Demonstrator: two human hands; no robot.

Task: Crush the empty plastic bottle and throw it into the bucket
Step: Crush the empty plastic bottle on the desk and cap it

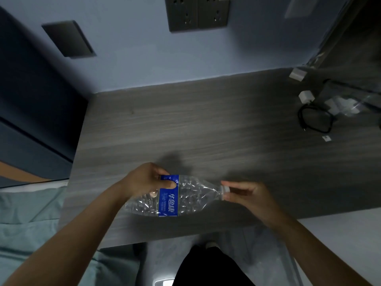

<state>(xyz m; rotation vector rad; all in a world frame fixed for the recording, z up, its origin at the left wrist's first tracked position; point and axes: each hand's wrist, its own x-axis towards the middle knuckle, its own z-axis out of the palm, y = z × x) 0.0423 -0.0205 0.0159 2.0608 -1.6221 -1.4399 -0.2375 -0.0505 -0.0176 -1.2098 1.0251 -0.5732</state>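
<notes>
- We see a grey wood-grain desk point(206, 124) set against a pale blue wall point(134, 58)
- Two dark socket plates point(199, 13) sit side by side on the wall, with a blank dark plate point(68, 39) well to their left
- At the desk's far right we find a coiled black cable point(315, 120), a white charger plug point(306, 97) and a clear plastic bag point(348, 100)
- Teal bedding point(26, 219) lies to the left

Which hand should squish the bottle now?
Probably the left hand: it already wraps the bottle around its blue label, while the right hand only pinches the white cap.
</notes>
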